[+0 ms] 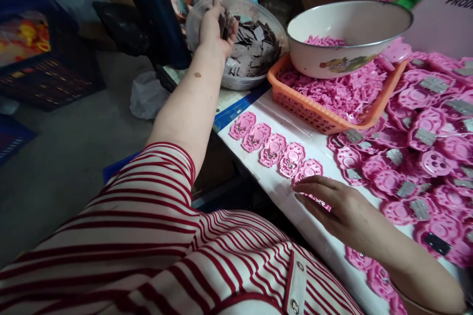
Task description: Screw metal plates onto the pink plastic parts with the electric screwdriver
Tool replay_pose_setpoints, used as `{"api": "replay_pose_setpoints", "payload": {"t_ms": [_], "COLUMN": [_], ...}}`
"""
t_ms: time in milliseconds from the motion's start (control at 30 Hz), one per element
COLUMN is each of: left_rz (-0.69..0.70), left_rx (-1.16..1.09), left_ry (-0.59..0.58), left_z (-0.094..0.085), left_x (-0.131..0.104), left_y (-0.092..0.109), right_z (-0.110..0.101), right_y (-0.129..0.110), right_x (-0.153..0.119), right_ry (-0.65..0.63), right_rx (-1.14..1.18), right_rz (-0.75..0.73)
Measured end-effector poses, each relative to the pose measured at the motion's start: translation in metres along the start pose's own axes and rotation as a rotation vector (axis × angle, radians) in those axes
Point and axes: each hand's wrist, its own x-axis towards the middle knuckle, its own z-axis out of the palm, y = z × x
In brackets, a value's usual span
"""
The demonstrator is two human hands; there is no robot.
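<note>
My left hand (217, 27) reaches into a round clear plastic tub (242, 82) filled with small flat dark grey pieces (254, 42). Several of these pieces are gathered in its curled fingers. Over the white tabletop (271, 179), my right hand (332, 204) lies with fingers stretched out, palm down. Its fingertips are at the near end of a row of pink plastic casings (272, 150), partly covering some of them. Small shiny metal bits show in several casings. Whether the right fingertips press on a casing cannot be made out.
An orange basket (306, 117) of small pink parts carries an enamel basin (349, 34). Pink casings with metal plates (424, 135) are heaped at right. A dark blue flask (158, 19) stands beside the tub. Blue crates (48, 74) sit on the floor at left.
</note>
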Motion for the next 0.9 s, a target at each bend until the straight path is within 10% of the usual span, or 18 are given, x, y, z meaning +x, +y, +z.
{"api": "replay_pose_setpoints", "payload": {"t_ms": [267,400,667,900], "left_rz": [-0.185,-0.151,-0.512,-0.593], "left_rx": [-0.381,-0.406,-0.107,-0.029], "left_ry": [-0.029,-0.120,-0.553,-0.688], "left_z": [-0.003,-0.023,-0.037,-0.035], "left_x": [-0.044,-0.107,-0.288,-0.322], "left_y": [0.024,0.034,-0.053,-0.079], "right_z": [0.001,-0.010,0.011,0.046], "right_y": [0.005,0.012,-0.017,-0.026], "right_x": [-0.003,0.005,0.065,0.070], "right_ry": [-0.017,0.038,0.146,0.068], "right_rx": [0.065,0.212,0.694,0.748], "right_rz": [0.030,0.068,0.361,0.429]}}
